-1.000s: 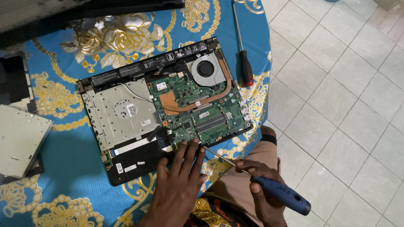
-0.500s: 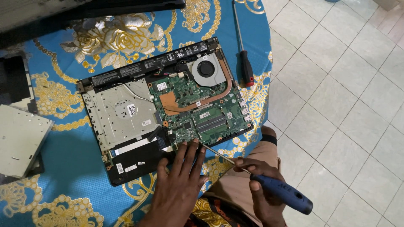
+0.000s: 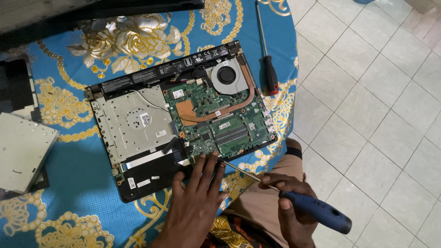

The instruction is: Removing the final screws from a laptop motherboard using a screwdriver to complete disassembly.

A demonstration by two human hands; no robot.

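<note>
Little changed since before: left hand (image 3: 195, 202) still flat, fingers spread, on opened laptop (image 3: 183, 115); right hand (image 3: 287, 202) still clamped around blue-handled screwdriver (image 3: 317, 215), handle slightly lower.

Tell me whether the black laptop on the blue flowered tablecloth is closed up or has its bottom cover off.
Cover off: the black laptop shows its green circuit board, round fan and copper heat pipe bare.

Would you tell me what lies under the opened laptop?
The laptop rests on a blue, gold-flowered tablecloth. The left hand covers its near edge; the table beneath the cloth is hidden.
</note>
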